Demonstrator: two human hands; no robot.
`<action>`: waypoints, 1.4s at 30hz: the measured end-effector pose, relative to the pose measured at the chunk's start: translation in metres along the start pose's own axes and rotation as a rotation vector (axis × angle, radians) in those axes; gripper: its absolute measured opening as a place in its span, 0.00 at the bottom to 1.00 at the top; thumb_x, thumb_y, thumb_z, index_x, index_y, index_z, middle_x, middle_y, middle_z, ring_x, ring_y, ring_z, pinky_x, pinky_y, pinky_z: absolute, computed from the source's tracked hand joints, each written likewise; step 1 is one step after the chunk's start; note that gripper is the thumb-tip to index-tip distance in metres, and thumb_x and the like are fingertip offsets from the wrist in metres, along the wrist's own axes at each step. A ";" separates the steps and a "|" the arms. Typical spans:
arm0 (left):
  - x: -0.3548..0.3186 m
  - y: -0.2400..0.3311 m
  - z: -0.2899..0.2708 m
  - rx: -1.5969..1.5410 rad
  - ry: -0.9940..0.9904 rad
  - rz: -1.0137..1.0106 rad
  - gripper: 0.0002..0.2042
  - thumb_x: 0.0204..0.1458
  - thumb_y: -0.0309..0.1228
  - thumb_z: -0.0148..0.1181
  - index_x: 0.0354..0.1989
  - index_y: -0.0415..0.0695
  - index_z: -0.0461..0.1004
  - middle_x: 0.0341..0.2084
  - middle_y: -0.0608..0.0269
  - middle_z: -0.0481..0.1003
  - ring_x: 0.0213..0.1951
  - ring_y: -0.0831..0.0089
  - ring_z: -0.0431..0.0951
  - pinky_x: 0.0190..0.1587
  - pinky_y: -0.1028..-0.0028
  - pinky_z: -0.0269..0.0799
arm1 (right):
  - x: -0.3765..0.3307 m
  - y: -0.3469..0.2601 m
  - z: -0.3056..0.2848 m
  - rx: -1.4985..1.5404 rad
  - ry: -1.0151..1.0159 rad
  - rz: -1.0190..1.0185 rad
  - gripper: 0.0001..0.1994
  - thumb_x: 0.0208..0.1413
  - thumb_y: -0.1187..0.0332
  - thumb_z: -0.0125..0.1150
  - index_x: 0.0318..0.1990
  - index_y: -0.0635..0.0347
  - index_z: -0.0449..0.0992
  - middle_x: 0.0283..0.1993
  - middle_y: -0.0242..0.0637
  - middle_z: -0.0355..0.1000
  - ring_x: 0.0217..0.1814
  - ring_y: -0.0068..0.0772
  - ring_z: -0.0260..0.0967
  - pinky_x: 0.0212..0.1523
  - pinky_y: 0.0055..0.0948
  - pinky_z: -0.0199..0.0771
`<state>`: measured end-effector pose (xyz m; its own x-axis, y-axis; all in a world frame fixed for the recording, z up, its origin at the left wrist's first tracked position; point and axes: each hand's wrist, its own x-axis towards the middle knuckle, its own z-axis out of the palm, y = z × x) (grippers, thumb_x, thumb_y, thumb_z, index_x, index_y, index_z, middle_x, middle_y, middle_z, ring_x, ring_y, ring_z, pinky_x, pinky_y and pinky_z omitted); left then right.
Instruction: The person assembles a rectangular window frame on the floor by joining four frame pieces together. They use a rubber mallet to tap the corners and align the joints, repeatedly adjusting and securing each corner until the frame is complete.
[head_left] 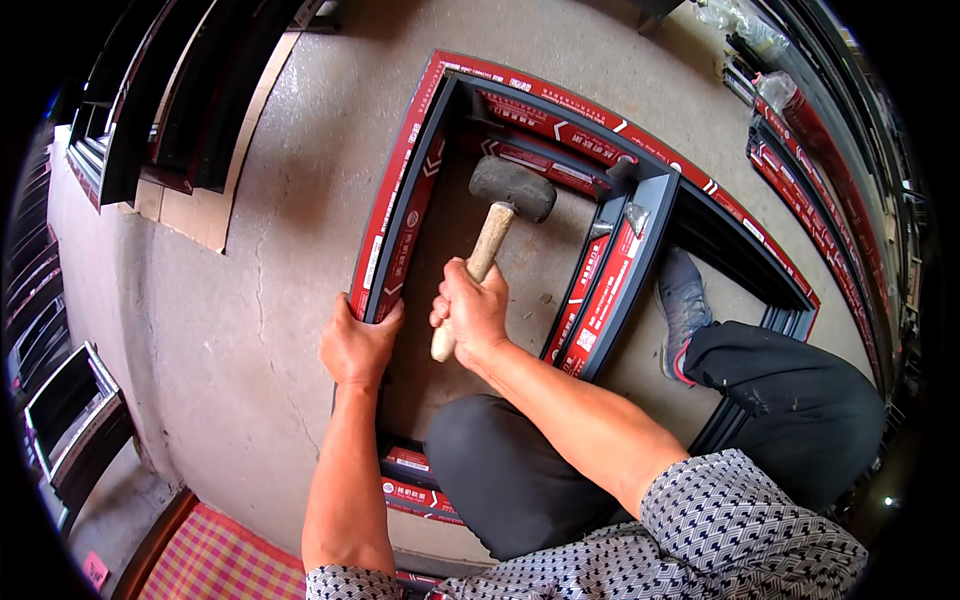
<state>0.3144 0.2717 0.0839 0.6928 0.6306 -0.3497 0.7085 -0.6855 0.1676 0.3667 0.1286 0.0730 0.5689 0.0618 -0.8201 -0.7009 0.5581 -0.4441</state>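
A rubber mallet with a black head point(512, 188) and a pale wooden handle point(490, 243) is in my right hand point(474, 308), fingers wrapped round the handle. Its head hovers over the left opening of a dark metal window frame point(428, 150) lined with red printed protective film. My left hand point(362, 342) grips the left side bar of that frame, thumb on the inner side and fingers over the outer edge. A dividing bar point(622, 270) splits the frame into two openings. Small clear plastic pieces point(636, 217) sit near the top of this bar.
My shoe point(684, 310) rests inside the right opening, and my bent knee point(490, 450) is over the lower part. Dark profiles point(190, 110) on cardboard point(222, 205) stand at the upper left. More red-filmed profiles point(810, 190) line the right. A checked cloth point(225, 555) lies at the lower left.
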 end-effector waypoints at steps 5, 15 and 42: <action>0.000 -0.002 0.004 0.017 0.025 -0.005 0.31 0.43 0.59 0.78 0.39 0.43 0.77 0.34 0.46 0.86 0.40 0.42 0.87 0.44 0.51 0.82 | -0.011 0.004 0.007 -0.029 -0.143 0.116 0.12 0.71 0.65 0.61 0.42 0.54 0.62 0.26 0.28 0.63 0.19 0.21 0.62 0.18 0.31 0.69; -0.002 -0.002 0.003 0.010 0.042 -0.020 0.30 0.42 0.58 0.78 0.37 0.44 0.75 0.32 0.47 0.85 0.38 0.42 0.86 0.42 0.51 0.82 | -0.027 -0.008 0.011 0.037 -0.109 0.259 0.10 0.69 0.66 0.61 0.39 0.48 0.63 0.27 0.25 0.62 0.22 0.20 0.61 0.23 0.30 0.68; -0.009 0.003 -0.019 -0.130 -0.065 0.007 0.33 0.46 0.58 0.78 0.47 0.42 0.78 0.42 0.43 0.85 0.49 0.42 0.85 0.51 0.52 0.79 | -0.031 -0.056 -0.061 -0.567 -0.215 0.250 0.17 0.72 0.55 0.63 0.46 0.54 0.63 0.29 0.28 0.66 0.22 0.20 0.66 0.19 0.29 0.74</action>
<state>0.3127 0.2707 0.1056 0.6909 0.5980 -0.4063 0.7178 -0.6345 0.2867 0.3621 0.0453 0.1012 0.3911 0.3304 -0.8590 -0.9079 -0.0140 -0.4188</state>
